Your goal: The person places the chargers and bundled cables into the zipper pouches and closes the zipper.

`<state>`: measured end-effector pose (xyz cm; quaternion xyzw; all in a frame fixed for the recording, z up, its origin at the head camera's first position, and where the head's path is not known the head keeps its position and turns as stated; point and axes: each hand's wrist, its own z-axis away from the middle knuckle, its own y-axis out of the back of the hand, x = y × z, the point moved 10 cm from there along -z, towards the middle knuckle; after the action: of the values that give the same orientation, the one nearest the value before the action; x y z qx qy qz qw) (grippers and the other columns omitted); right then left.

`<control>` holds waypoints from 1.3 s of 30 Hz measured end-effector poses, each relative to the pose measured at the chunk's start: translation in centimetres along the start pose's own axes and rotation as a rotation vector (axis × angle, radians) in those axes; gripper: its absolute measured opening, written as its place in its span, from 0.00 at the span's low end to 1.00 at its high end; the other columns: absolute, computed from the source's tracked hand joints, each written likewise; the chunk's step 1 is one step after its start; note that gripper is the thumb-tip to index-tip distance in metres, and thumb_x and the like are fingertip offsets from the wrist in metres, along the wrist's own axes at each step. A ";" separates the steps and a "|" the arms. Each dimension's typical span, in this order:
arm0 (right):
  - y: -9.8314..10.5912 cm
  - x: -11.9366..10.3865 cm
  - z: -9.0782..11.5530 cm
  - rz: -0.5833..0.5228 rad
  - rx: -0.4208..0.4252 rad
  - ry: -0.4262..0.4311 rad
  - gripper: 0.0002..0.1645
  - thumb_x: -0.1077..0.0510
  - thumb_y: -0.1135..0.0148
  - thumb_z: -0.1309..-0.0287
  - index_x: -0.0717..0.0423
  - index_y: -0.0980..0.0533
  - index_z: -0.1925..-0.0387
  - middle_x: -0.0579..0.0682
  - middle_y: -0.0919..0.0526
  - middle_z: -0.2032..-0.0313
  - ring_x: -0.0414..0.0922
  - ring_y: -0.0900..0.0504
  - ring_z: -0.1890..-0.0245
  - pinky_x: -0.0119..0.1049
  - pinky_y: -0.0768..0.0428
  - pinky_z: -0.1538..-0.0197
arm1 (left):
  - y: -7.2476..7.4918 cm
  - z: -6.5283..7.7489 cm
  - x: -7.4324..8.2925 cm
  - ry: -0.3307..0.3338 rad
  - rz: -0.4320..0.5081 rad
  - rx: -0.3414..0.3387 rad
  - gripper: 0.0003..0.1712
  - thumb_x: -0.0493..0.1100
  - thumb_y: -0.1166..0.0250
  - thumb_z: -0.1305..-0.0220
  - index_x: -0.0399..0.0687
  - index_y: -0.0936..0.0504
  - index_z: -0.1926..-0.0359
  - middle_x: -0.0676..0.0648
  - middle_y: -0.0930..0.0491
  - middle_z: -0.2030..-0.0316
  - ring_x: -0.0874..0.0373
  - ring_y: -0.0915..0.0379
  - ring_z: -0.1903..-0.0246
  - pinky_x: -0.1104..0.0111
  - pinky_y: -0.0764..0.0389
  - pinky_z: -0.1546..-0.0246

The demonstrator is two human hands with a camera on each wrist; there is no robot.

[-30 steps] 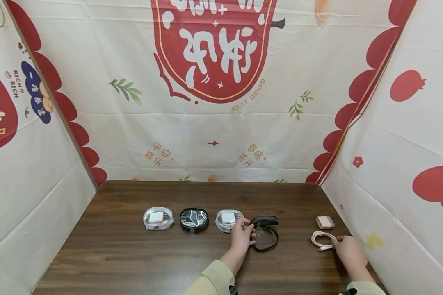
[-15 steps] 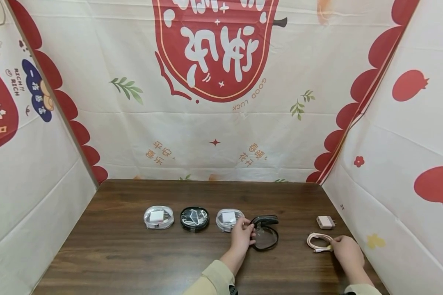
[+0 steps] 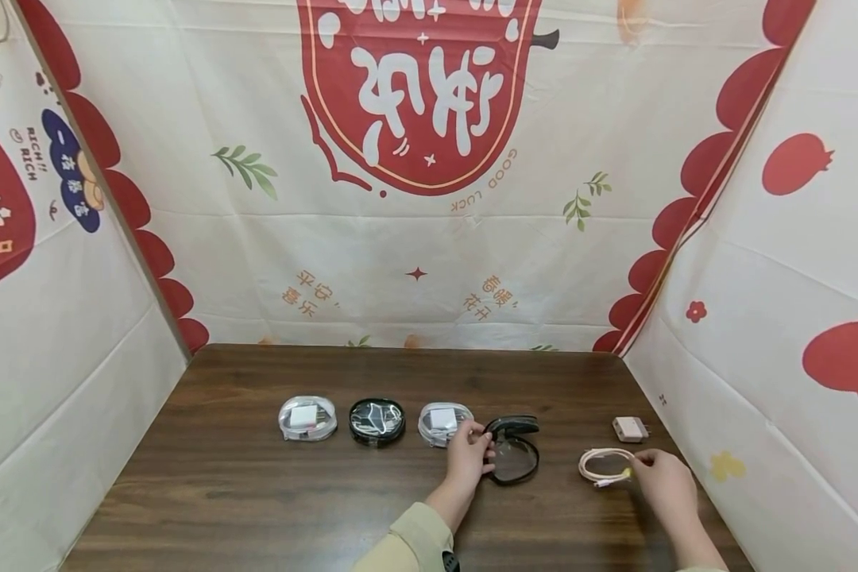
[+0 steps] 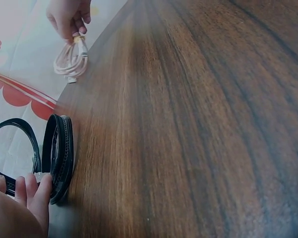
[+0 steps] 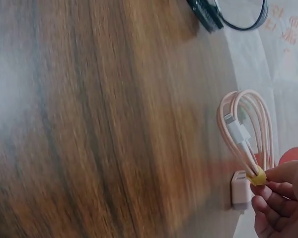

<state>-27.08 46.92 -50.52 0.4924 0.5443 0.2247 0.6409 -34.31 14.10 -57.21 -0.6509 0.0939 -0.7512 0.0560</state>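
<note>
My right hand pinches a coiled pale pink charging cable at its yellow tie, lifted above the table. A white plug end shows inside the coil in the right wrist view. With thumb and fingers my left hand grips the left side of a small black-rimmed clear zip case, whose lid stands up. The left wrist view has the case's zipped rim beside my fingers. A pale pink charger plug lies on the table behind the cable.
To the left stand two clear cases with white chargers, the far-left case and the nearer case. Between them sits a shut black-rimmed case. Printed cloth walls border the brown wooden table.
My right hand has lifted the pink cable and carried it leftward, toward the black-rimmed case. My left hand keeps its grip on that case and has hardly moved.
</note>
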 end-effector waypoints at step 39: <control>-4.8 -10.6 3.9 -0.221 0.097 0.113 0.07 0.61 0.33 0.44 0.64 0.16 0.70 0.52 0.16 0.75 0.47 0.20 0.73 0.39 0.24 0.70 | -0.9 1.0 0.0 0.010 0.015 -0.071 0.04 0.30 0.41 0.34 0.36 0.28 0.60 0.43 0.21 0.74 0.58 0.25 0.79 0.61 0.17 0.81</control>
<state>-27.96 34.64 -50.00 0.4465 0.6406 0.1534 0.6055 -33.30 14.91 -56.86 -0.6480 0.1258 -0.7502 0.0381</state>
